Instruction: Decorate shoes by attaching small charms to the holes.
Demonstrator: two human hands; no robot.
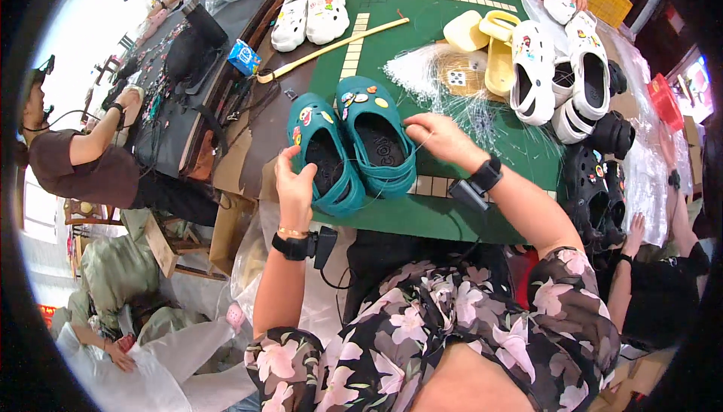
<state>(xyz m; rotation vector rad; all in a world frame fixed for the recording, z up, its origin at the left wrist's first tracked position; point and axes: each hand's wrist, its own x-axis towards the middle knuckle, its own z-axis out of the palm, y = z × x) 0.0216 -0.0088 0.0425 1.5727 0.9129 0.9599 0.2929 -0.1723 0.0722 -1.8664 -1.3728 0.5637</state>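
A pair of teal clogs with colourful charms lies toes away from me on the green table mat (467,225). My left hand (295,190) is at the outer side of the left clog (307,129), its thumb and fingers closed against that side. Beside the heel strap of the right clog (367,114), my right hand (444,141) is pinched, thumb and forefinger together. A fine clear strand seems to run near its fingertips, but what it holds is too small to make out.
Clear plastic strands (422,73) lie in a pile beyond my right hand, near yellow clogs (497,65) and white clogs (533,73). Black clogs (587,186) stand at right. A yellow stick (339,49) and small blue box (244,58) lie at left. Other people work around.
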